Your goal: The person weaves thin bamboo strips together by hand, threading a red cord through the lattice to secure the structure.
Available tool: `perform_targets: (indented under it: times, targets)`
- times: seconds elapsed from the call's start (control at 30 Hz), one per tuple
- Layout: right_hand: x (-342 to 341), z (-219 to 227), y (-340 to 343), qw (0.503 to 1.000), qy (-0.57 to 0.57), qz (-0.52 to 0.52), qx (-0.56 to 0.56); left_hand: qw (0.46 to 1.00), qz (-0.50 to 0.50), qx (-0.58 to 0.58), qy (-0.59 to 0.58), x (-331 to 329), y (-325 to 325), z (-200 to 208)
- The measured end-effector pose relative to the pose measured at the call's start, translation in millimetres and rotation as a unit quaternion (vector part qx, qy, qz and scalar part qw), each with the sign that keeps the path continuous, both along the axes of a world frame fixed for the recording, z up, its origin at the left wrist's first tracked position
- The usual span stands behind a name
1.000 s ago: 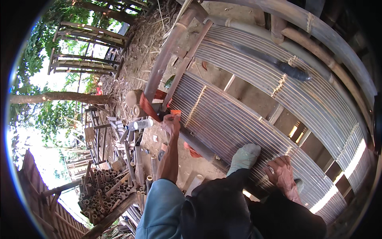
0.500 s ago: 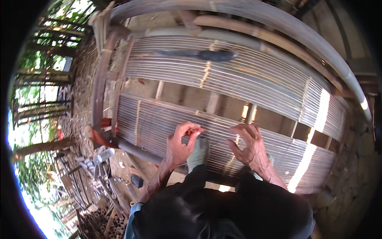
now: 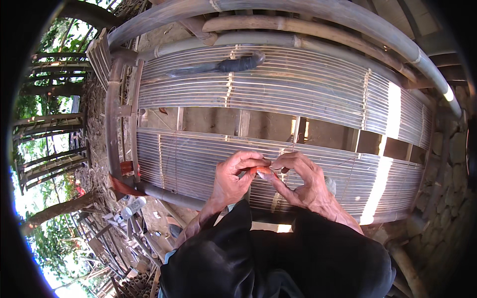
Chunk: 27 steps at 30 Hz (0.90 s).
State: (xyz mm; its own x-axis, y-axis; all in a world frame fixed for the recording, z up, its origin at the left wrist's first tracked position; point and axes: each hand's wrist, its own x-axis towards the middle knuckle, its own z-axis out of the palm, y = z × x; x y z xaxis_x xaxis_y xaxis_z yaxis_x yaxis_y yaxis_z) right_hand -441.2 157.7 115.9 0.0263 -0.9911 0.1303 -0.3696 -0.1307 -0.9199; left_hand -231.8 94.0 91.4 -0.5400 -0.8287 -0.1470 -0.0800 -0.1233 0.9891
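My left hand point(image 3: 232, 176) is closed in a pinch on a small orange-red piece with a pale, whitish patch point(image 3: 264, 172). It looks thin and pliable, but its kind does not show. From the other side, the thumb and forefinger of my right hand point(image 3: 307, 184) close on the piece's right end. Both hands are held nearly together above the near panel of a bamboo slat bench point(image 3: 198, 144), over my lap. On the far panel lies a long knife point(image 3: 241, 63), its dark wrapped handle to the right and its blade to the left.
Thick bamboo poles point(image 3: 318, 11) frame the bench's far side. A gap with crossbars point(image 3: 243, 121) splits the two slat panels. Reddish-brown strips point(image 3: 123, 185) hang at the left corner. Below stand a clear plastic bottle point(image 3: 133, 207) and cut bamboo pieces point(image 3: 141, 285). A stone wall point(image 3: 442, 174) rises at right.
My right hand, formerly apart with fingers spread, has come in to the left and taken hold of the orange-red piece beside my left hand. The whole view has shifted slightly.
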Motion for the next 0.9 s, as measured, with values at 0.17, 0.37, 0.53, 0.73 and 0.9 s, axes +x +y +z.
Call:
perform_targets:
  times: [0.17, 0.37, 0.53, 0.73, 0.9]
  targets:
    - [-6.4, 12.7, -2.1, 0.998, -0.038, 0.007, -0.054, 1.0, 0.004, 0.009, -0.021, 2.4, -1.9, -2.6]
    - [-7.0, 19.2, -1.0, 0.999, -0.001, 0.003, -0.041, 0.999, 0.026, 0.017, -0.014, -0.1, -6.9, 3.5]
    - [-6.0, 23.7, -2.5, 1.0, -0.002, 0.009, -0.03, 0.999, 0.015, 0.024, -0.02, -0.2, -7.4, 6.4]
    - [-1.3, 13.7, 1.6, 0.999, 0.039, -0.014, -0.008, 0.998, 0.009, 0.054, -0.023, 1.8, -2.8, 6.4]
    - [-3.7, 13.1, 3.1, 0.998, 0.024, -0.025, 0.045, 0.995, 0.006, 0.094, 0.021, -3.8, -2.6, 2.8]
